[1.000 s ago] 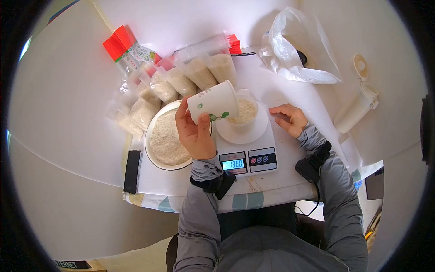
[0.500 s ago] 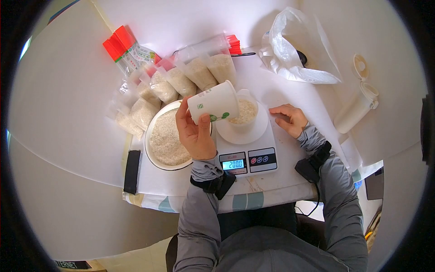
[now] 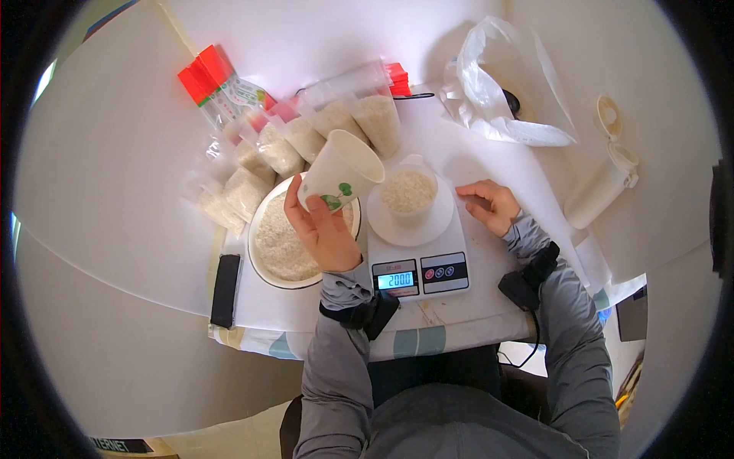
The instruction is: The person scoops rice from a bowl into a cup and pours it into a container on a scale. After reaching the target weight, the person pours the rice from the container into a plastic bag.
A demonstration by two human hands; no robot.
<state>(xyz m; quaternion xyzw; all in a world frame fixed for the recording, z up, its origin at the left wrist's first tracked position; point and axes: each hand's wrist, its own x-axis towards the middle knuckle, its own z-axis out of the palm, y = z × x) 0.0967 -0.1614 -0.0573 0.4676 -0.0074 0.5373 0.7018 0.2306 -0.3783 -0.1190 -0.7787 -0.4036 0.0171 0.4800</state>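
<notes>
My left hand (image 3: 325,233) grips a white paper cup (image 3: 342,172) with green leaf prints, tilted with its mouth toward the upper right. Below the cup is a white bowl (image 3: 254,256) of rice, partly covered by the hand. To the right, a white kitchen scale (image 3: 419,256) reads 200.0 and carries a white container (image 3: 414,217) with rice (image 3: 409,191) in it. My right hand (image 3: 493,206) rests on the table just right of the scale, fingers loosely extended and holding nothing.
Several clear bags of rice (image 3: 306,140) lean in a row behind the bowl. Red-topped packaging (image 3: 218,84) lies at the back left. At right stand a white plastic bag (image 3: 489,107) and a cream bottle (image 3: 600,187) with its lid up. A black object (image 3: 225,291) lies at left.
The paper cup has moved left, away from the container on the scale, and its mouth has turned upward. The right hand stays in place. The scale reads 200.0 in both frames.
</notes>
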